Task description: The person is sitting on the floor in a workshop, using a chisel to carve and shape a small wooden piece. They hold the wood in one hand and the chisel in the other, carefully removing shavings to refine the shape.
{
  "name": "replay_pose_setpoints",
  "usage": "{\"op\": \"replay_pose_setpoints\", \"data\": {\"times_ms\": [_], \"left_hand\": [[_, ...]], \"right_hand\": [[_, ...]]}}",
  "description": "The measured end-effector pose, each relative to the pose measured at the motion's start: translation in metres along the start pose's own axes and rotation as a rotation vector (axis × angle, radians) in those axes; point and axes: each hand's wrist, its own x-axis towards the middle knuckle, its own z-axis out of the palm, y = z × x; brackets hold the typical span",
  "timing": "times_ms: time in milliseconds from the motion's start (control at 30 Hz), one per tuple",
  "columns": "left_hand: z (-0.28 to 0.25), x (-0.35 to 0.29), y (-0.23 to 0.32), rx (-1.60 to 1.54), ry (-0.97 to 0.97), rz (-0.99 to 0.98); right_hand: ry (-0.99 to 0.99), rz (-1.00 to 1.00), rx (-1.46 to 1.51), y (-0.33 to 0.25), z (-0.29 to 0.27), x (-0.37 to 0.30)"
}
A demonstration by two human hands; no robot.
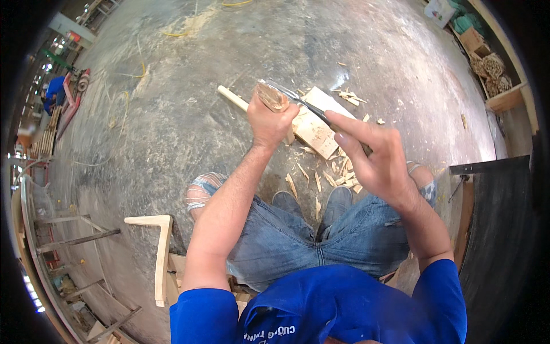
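Observation:
My left hand is closed around a piece of pale wood, its cut, brownish end pointing up. A rounded pale wooden rod sticks out to the left behind that hand; whether it belongs to the same piece I cannot tell. My right hand grips a long narrow metal tool, index finger stretched along it. Its thin far end lies against or close beside the held wood. Below the tool, a pale wooden block rests on the floor near my feet.
Wood chips lie around the block and my shoes. An angled wooden piece is to my left, beside a metal frame. A dark panel stands close on my right. Bundled sticks fill shelving farther right.

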Motion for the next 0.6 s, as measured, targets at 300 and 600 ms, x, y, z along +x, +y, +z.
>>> {"op": "replay_pose_setpoints", "data": {"times_ms": [300,600], "left_hand": [[-0.010,0.002,-0.008,-0.025,-0.078,0.026],[-0.006,0.003,-0.007,-0.099,-0.079,0.011]], "right_hand": [[-0.052,-0.003,-0.194,-0.014,0.003,-0.017],[-0.063,-0.031,-0.290,-0.019,-0.001,-0.019]]}}
